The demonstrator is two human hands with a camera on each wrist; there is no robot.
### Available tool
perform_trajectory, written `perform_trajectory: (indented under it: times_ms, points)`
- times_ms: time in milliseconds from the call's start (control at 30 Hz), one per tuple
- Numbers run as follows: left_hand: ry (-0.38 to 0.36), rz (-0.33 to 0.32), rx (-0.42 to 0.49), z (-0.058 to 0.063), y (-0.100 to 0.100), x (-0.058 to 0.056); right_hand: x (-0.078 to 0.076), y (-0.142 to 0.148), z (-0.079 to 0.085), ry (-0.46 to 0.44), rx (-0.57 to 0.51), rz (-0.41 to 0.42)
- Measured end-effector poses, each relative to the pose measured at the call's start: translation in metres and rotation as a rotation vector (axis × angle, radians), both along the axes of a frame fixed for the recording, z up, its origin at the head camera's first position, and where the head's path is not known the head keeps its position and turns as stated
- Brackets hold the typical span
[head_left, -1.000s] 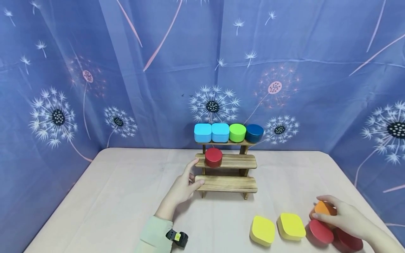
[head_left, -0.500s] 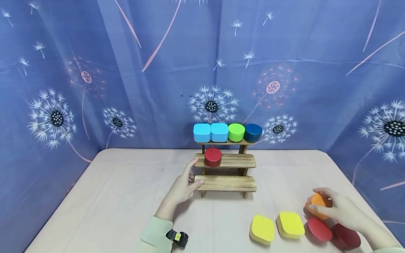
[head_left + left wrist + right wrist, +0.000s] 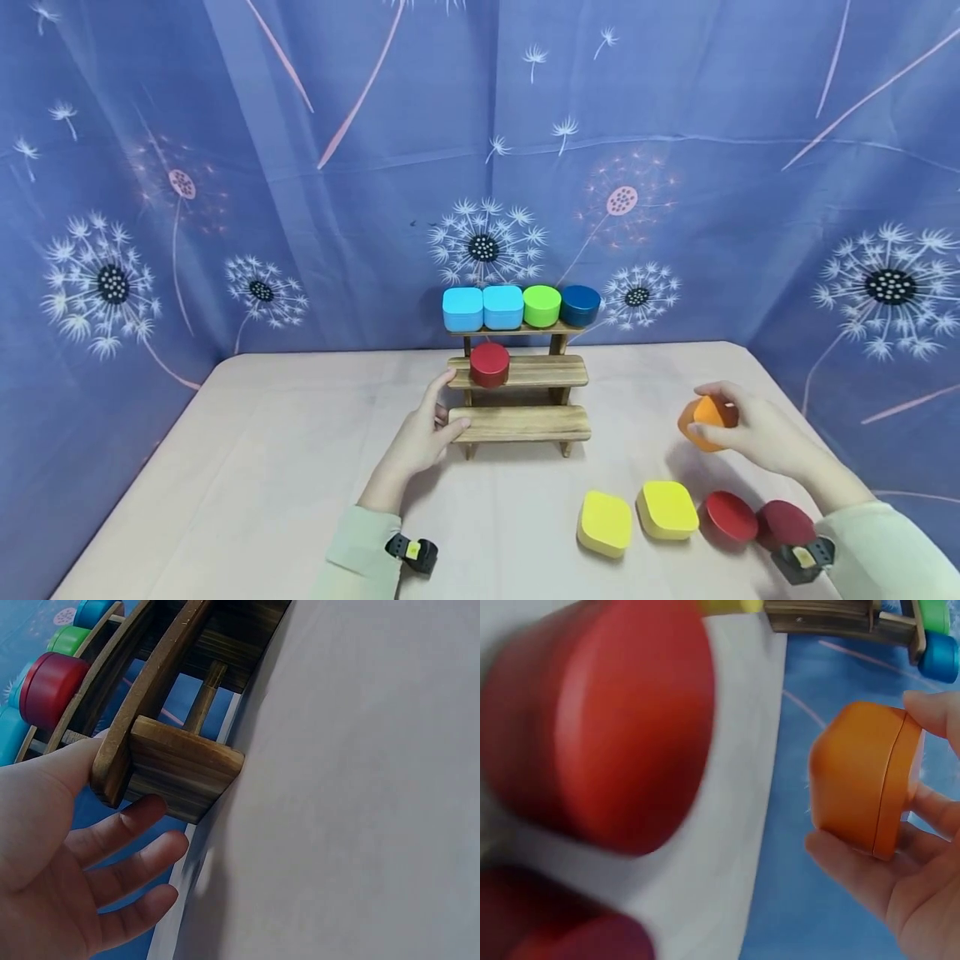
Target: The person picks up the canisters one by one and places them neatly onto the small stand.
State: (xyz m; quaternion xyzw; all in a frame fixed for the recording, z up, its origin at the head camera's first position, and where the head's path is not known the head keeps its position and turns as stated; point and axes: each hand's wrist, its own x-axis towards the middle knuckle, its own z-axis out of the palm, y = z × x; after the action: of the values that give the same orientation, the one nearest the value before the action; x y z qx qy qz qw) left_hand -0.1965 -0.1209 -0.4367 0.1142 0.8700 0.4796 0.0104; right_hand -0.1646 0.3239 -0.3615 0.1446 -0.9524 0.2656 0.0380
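Note:
A three-step wooden display stand [image 3: 519,423] stands on the table, a round red tin [image 3: 489,365] on its middle step. My left hand [image 3: 414,440] rests against the stand's left end, thumb at the bottom step and index finger at the middle one. In the left wrist view the other fingers [image 3: 135,871] are loosely bent and hold nothing. My right hand [image 3: 765,433] holds an orange lidded tin [image 3: 862,776] with rounded corners, raised and tilted to the right of the stand. Thumb and fingers span its edges, as the right wrist view shows.
Along the top step sit two light-blue square tins [image 3: 482,308], a green round tin [image 3: 542,306] and a dark-blue round tin [image 3: 581,305]. Two yellow tins [image 3: 636,515] and two red tins [image 3: 756,518] lie at the front right. Behind hangs a blue curtain [image 3: 360,233].
My right hand has lifted the orange tin from beside the red tins and carried it left and away from me. My left hand stays at the stand. The head view has shifted slightly.

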Motion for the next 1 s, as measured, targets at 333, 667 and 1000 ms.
perform_trajectory:
  times_ms: [333,667,1000]
  points:
    - [0.007,-0.006,-0.009,-0.001,0.0,0.001,-0.015,-0.024,0.019,0.052,-0.049,0.093]
    - [0.028,-0.007,-0.009,0.001,-0.001,0.0,-0.028,-0.05,0.028,0.008,-0.132,0.115]
    - [0.017,0.0,-0.007,-0.001,-0.002,-0.001,-0.038,-0.074,0.037,-0.008,-0.212,0.164]
